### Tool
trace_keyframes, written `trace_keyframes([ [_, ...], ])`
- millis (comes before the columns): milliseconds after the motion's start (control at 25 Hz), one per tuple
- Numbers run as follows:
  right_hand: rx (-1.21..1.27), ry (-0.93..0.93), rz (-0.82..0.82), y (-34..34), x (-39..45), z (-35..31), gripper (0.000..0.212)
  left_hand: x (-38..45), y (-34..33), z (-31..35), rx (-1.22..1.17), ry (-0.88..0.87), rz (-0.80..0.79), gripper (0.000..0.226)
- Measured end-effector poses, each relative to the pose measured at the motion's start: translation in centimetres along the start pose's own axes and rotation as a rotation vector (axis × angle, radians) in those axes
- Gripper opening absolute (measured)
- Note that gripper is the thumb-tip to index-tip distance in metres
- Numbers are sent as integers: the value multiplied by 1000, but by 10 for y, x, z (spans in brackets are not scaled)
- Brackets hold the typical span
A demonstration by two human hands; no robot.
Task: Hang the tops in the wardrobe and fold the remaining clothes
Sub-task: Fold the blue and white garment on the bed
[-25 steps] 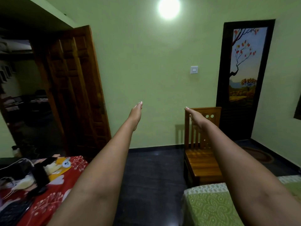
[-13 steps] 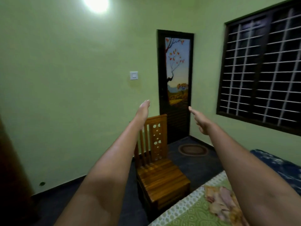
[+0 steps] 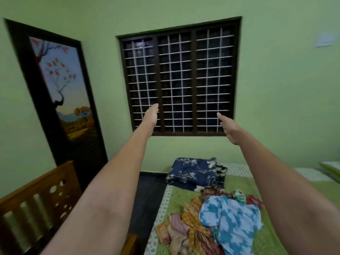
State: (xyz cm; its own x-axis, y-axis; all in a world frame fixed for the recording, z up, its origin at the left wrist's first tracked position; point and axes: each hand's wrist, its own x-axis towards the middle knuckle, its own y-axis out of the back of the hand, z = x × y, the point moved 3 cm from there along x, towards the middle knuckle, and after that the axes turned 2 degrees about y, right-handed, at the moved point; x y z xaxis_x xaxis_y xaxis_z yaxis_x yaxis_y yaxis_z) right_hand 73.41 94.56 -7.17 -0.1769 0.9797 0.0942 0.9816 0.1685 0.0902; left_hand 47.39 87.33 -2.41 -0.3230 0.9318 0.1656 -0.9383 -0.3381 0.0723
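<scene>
With the view swung from the painted door (image 3: 60, 92) to the barred window (image 3: 179, 78), the left hand (image 3: 151, 115) and right hand (image 3: 228, 126) stayed outstretched, fingers straight and together, holding nothing, above the pile of clothes (image 3: 211, 221) on the bed (image 3: 239, 183).

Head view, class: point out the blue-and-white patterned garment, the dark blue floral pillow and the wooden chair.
blue-and-white patterned garment (image 3: 232, 216): head view, middle of the cloth atop the pile.
dark blue floral pillow (image 3: 193, 172): head view, centre of its top face.
wooden chair (image 3: 36, 196): head view, backrest's top rail.
</scene>
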Motion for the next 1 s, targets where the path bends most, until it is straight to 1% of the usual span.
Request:
trace_keyframes([
  [120,-27,-41,75,19,-1,17,68,26,-20,-13,5,0,-84,51],
  [200,-49,-103,105,25,-1,45,68,42,-30,-40,23,39,-136,51],
  [320,-62,-219,126,29,4,102,68,60,-44,-93,65,120,-164,52],
  [440,-100,-382,142,29,15,169,69,79,-62,-159,155,224,-196,53],
  [560,-205,-529,168,29,30,242,62,92,-88,-241,214,347,-248,55],
  [640,-259,-632,179,29,32,298,51,86,-109,-305,246,425,-284,52],
  [720,-336,-738,160,33,29,361,35,72,-130,-374,312,502,-332,50],
  [760,-367,-787,150,37,26,400,26,65,-144,-413,345,549,-365,49],
  [800,-372,-828,161,42,22,440,21,58,-156,-450,387,598,-394,49],
  [880,-385,-934,167,46,4,510,24,40,-177,-523,505,686,-474,52],
  [960,-481,-994,142,47,-13,570,37,22,-198,-592,589,775,-537,58],
  [1000,-511,-1018,124,49,-21,599,43,13,-205,-622,660,792,-552,61],
])
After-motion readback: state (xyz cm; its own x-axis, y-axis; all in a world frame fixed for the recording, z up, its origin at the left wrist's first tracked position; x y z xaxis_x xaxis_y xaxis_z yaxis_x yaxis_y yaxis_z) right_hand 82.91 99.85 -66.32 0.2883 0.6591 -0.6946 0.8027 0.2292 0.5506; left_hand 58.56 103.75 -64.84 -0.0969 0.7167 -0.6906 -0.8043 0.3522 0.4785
